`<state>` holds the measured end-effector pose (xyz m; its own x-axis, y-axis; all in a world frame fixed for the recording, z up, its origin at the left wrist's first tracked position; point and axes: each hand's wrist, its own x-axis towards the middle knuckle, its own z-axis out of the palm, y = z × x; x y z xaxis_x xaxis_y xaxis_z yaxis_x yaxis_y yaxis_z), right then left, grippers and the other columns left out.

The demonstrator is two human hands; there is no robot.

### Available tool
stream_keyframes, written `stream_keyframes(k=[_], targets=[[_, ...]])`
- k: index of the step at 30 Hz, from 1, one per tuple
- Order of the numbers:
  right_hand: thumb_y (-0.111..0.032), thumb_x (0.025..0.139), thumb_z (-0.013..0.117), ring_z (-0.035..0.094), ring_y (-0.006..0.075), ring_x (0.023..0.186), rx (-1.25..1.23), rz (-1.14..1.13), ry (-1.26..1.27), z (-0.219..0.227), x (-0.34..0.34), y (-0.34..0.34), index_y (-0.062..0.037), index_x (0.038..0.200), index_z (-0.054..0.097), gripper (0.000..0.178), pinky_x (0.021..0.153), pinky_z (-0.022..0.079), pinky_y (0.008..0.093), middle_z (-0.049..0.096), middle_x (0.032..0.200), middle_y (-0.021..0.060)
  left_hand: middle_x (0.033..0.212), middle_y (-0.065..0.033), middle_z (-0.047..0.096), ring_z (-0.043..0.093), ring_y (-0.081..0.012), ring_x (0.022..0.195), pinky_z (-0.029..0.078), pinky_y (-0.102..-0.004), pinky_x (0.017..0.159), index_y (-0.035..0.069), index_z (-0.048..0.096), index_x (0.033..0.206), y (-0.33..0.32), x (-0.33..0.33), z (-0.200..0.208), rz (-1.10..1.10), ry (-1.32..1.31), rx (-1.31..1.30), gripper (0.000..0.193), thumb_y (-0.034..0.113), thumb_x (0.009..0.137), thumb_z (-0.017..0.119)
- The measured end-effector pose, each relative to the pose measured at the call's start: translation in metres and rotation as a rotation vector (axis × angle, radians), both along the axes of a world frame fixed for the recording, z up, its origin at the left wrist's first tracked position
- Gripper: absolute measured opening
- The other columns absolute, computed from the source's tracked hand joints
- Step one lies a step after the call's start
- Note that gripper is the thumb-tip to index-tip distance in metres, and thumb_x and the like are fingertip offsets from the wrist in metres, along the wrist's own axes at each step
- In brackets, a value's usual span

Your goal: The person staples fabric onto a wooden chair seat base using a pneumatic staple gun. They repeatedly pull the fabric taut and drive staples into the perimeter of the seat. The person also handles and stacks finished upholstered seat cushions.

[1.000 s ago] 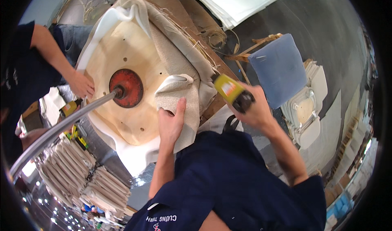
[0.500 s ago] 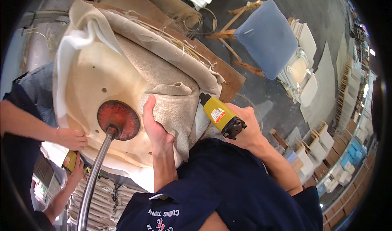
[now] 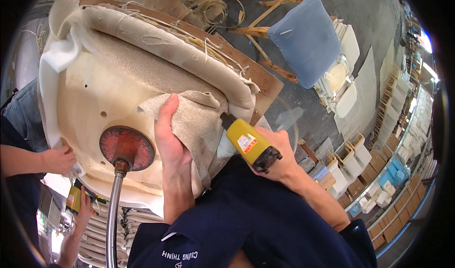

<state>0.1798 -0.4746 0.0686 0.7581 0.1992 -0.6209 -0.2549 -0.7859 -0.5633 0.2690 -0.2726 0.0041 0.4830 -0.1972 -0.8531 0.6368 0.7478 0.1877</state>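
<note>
A curved pale wooden seat shell (image 3: 78, 97) lies before me, its underside up, with white padding and beige fabric (image 3: 194, 119) wrapped over its edge. My left hand (image 3: 173, 142) grips a folded flap of that fabric, thumb on top and fingers hidden beneath. In my right hand (image 3: 282, 156) is a yellow staple gun (image 3: 247, 144), its dark nose at the fabric near the shell's right corner. A worn red disc (image 3: 127, 148) on a metal rod (image 3: 113, 211) rests against the shell's middle.
At the left, a co-worker's hand (image 3: 59, 160) holds the shell's edge, and their other hand (image 3: 84, 209) holds a second yellow tool (image 3: 73, 199). A blue padded chair (image 3: 305, 43) and stacked pale seat pads (image 3: 343, 85) stand at the upper right. Cartons (image 3: 384, 216) line the far right.
In the view, the shell and red disc have shifted left. My staple gun's nose has come in against the fabric. The flap under my left thumb now spreads further left.
</note>
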Motion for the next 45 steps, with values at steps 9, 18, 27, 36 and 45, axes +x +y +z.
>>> stream_keyframes(k=[9, 18, 27, 36, 45], targets=[[-0.012, 0.069, 0.087, 0.074, 0.0406, 0.082, 0.016, -0.079, 0.046, 0.013, 0.023, 0.022, -0.0057, 0.111, 0.071, 0.045, 0.074, 0.059, 0.0445, 0.075, 0.088, 0.0178, 0.112, -0.0137, 0.076, 0.076, -0.0248, 0.100, 0.062, -0.0395, 0.089, -0.001, 0.069, 0.124, -0.007, 0.016, -0.007, -0.159, -0.031, -0.001, 0.033, 0.026, 0.106, 0.063], [-0.012, 0.068, 0.087, 0.073, 0.0413, 0.082, 0.084, 0.006, -0.085, -0.005, -0.026, -0.015, -0.0054, 0.110, 0.071, 0.045, 0.074, 0.059, 0.0450, 0.074, 0.088, 0.0178, 0.099, -0.0047, 0.074, 0.069, -0.0135, 0.089, 0.054, -0.0288, 0.078, -0.001, 0.072, 0.113, 0.019, -0.004, 0.021, -0.662, -0.598, 0.538, 0.036, 0.034, 0.110, 0.063], [-0.011, 0.068, 0.087, 0.072, 0.0419, 0.082, 0.137, 0.005, -0.121, -0.007, -0.034, -0.031, -0.0051, 0.109, 0.070, 0.044, 0.074, 0.059, 0.0455, 0.074, 0.087, 0.0179, 0.126, -0.0189, 0.068, 0.057, -0.0379, 0.124, 0.033, -0.0532, 0.111, 0.004, 0.070, 0.130, -0.033, -0.099, 0.025, -0.906, -0.876, 1.744, 0.064, 0.028, 0.074, 0.088], [-0.011, 0.068, 0.087, 0.072, 0.0426, 0.083, 0.111, -0.063, -0.056, 0.001, -0.015, -0.013, -0.0049, 0.108, 0.069, 0.044, 0.074, 0.058, 0.0460, 0.073, 0.086, 0.0180, 0.099, 0.0009, 0.076, 0.058, -0.0229, 0.103, 0.031, -0.0411, 0.099, 0.012, 0.083, 0.094, -0.005, -0.035, 0.009, -0.732, -0.906, 1.498, 0.013, 0.009, 0.082, 0.077], [-0.011, 0.068, 0.086, 0.071, 0.0432, 0.083, 0.050, -0.188, 0.124, 0.016, 0.032, 0.020, -0.0046, 0.107, 0.068, 0.043, 0.074, 0.058, 0.0466, 0.072, 0.086, 0.0180, 0.087, -0.0023, 0.071, 0.061, -0.0234, 0.086, 0.036, -0.0395, 0.087, 0.006, 0.078, 0.083, -0.006, 0.005, -0.018, -0.735, -0.978, 1.349, 0.012, 0.009, 0.078, 0.088]])
